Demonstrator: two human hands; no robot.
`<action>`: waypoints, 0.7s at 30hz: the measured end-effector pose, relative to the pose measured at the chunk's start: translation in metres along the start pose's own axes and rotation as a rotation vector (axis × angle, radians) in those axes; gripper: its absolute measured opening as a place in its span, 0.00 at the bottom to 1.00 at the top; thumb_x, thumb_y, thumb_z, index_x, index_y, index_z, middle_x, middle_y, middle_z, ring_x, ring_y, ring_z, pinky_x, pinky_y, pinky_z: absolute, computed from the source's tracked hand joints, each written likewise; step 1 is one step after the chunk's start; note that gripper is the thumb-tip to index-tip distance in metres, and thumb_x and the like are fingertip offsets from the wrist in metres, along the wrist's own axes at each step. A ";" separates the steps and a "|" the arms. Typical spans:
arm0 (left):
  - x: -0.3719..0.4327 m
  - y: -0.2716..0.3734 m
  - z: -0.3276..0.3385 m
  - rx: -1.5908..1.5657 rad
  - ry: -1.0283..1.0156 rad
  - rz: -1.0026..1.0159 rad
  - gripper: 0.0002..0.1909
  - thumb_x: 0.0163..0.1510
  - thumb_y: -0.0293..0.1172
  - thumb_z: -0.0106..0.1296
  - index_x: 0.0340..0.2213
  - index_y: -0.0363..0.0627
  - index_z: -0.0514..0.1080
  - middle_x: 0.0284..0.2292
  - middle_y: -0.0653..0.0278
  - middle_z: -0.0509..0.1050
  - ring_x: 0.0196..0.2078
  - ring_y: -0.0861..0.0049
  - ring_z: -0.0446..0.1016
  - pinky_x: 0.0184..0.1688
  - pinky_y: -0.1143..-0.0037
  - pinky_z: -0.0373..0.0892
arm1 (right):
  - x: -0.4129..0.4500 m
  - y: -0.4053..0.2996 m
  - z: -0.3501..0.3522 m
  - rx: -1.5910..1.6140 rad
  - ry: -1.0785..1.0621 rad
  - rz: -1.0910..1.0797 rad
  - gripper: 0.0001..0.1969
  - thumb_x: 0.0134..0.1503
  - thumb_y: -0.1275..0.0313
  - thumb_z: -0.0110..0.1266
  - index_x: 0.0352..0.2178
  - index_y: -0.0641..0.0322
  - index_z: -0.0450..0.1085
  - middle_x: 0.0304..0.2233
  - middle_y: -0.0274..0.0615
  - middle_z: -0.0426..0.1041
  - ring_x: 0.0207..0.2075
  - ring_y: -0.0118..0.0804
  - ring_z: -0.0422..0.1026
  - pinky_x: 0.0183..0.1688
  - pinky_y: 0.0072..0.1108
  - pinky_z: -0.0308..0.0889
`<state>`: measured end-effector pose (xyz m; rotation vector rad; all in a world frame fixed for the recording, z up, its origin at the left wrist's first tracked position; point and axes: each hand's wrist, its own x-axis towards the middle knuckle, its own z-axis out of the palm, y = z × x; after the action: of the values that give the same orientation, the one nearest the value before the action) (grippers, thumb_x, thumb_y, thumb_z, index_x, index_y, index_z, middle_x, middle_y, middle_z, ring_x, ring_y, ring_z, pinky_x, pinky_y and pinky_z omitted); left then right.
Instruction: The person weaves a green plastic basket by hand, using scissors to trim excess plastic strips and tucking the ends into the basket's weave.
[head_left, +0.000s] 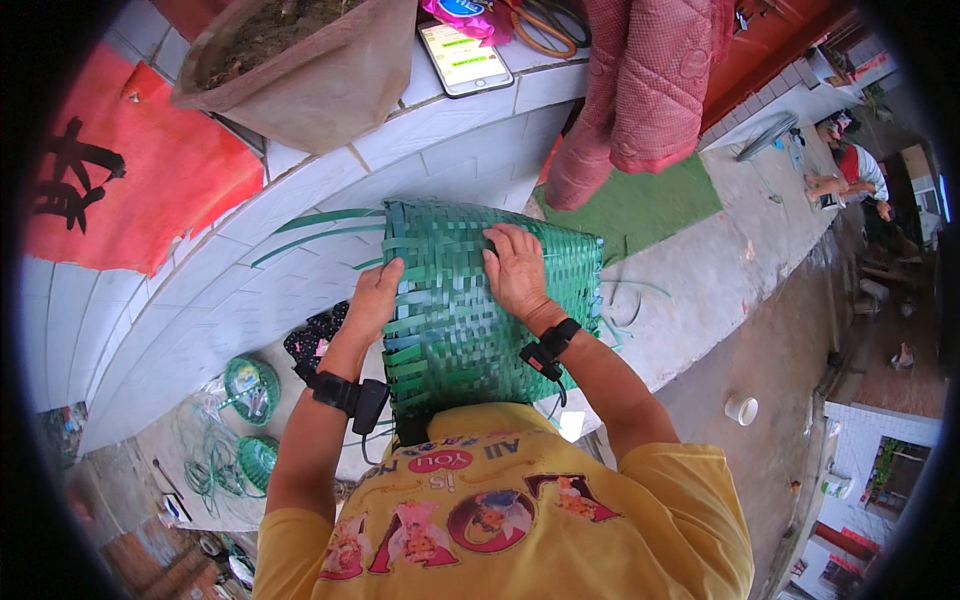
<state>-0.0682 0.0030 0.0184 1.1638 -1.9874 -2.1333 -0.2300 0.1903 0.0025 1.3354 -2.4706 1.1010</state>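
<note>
Across my lap lies a basket (457, 315) woven from green plastic strapping, on its side, with a ragged edge towards the left. My left hand (377, 294) grips that edge, its thumb on the near face and the fingers hidden behind. Loose strap ends (322, 223) stick out past the edge above this hand. Flat against the weave, my right hand (517, 271) presses with bent fingers on the basket's upper middle. Whether those fingers pinch a strip cannot be seen. Each wrist wears a black strapped device.
A tiled ledge (480, 105) ahead bears a planter (322, 90), a phone (465, 60) and scissors (541, 34). Pink quilted cloth (652, 90) hangs beside it. Small green baskets (253, 390) and strap coils (214, 472) lie at left. A white bucket (741, 409) and a seated person (862, 172) are right.
</note>
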 end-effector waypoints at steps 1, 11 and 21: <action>0.001 0.000 0.001 0.098 0.044 0.009 0.25 0.56 0.47 0.44 0.38 0.32 0.68 0.31 0.63 0.72 0.30 0.77 0.68 0.37 0.77 0.65 | 0.000 0.001 0.001 0.001 0.006 -0.007 0.15 0.50 0.71 0.48 0.41 0.60 0.63 0.42 0.45 0.64 0.46 0.47 0.62 0.50 0.33 0.54; 0.005 0.038 0.000 -0.321 0.021 -0.114 0.26 0.55 0.44 0.45 0.43 0.29 0.65 0.38 0.57 0.71 0.39 0.74 0.70 0.41 0.73 0.67 | -0.017 -0.006 0.001 -0.053 -0.039 -0.054 0.17 0.49 0.69 0.50 0.42 0.60 0.63 0.43 0.43 0.64 0.47 0.44 0.61 0.51 0.34 0.54; -0.030 -0.003 -0.022 -0.482 0.042 -0.059 0.16 0.55 0.35 0.45 0.38 0.32 0.67 0.31 0.62 0.72 0.30 0.78 0.72 0.33 0.76 0.70 | -0.062 0.073 -0.050 -0.028 0.163 0.419 0.18 0.52 0.66 0.49 0.41 0.69 0.63 0.38 0.55 0.68 0.42 0.57 0.65 0.46 0.34 0.60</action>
<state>-0.0340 -0.0016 0.0322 1.1703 -1.3181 -2.3970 -0.2603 0.2895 -0.0272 0.6983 -2.6936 1.1899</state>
